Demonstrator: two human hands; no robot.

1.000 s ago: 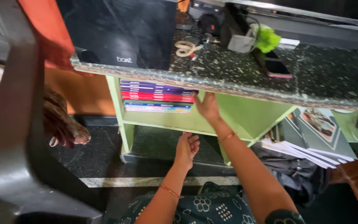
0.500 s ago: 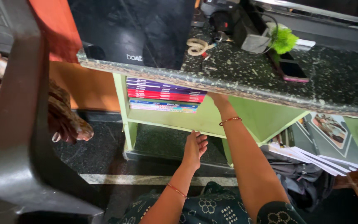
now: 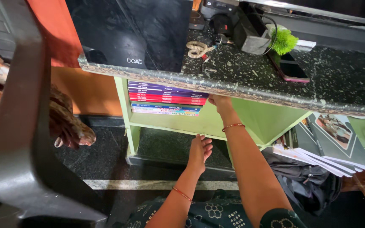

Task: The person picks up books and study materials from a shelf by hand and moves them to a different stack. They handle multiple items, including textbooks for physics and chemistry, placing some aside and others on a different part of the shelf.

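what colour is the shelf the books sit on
Light green shelf, under the stacked books; clearest in the head view.

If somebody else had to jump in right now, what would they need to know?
Left hand: open, fingers resting on the front edge of the green shelf, holding nothing.
Right hand: reaching under the stone counter to the right end of the stack of books; its grip is hidden.
The books lie flat, piled on the shelf. None has been pulled out; all are in the pile.
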